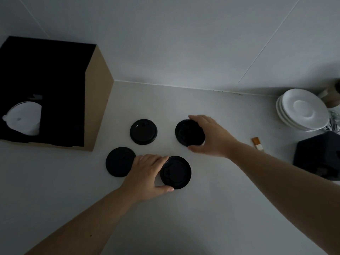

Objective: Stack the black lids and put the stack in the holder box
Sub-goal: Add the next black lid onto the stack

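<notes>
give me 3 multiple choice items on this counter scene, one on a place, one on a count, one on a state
1. Where is the holder box?
A. far left
B. far right
C. between the hands

2. How many black lids lie on the counter?
A. two
B. four
C. six

3. What is the right hand doing?
A. resting flat
B. gripping a saucer
C. gripping a lid's rim

Answers:
1 A: it stands at the left edge.
2 B: far-left lid, far-right lid, near-left lid, near-right lid.
3 C: its fingers close on the far-right lid; the left hand grips the near-right one.

Two bare forearms — no sleeves, rings or watch.
</notes>
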